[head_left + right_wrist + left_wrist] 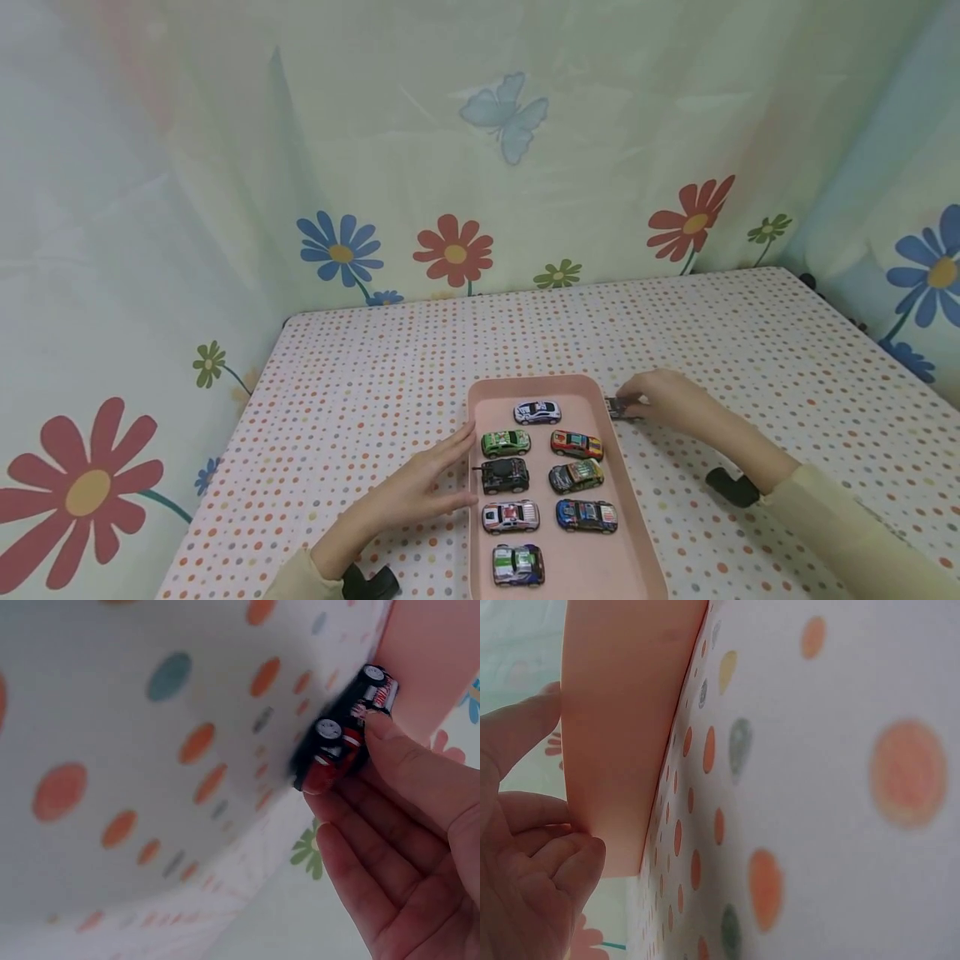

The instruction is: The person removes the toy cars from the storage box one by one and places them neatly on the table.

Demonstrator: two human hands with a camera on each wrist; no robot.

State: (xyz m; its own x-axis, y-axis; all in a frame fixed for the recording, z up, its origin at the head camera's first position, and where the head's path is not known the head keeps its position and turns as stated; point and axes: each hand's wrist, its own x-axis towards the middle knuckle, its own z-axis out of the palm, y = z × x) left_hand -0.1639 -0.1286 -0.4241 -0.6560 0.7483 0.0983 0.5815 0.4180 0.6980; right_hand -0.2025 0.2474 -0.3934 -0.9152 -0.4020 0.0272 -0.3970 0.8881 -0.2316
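1 toy car in right hand

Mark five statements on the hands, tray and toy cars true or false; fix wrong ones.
1. The right hand holds a red-and-black toy car. True.
2. That car sits inside the tray. False: it is outside, beside the pink tray.
3. The left hand touches the pink tray. True.
4. The green car is on the tray's right side. False: the green toy car is on its left.
5. A blue toy car lies in the pink tray. True.
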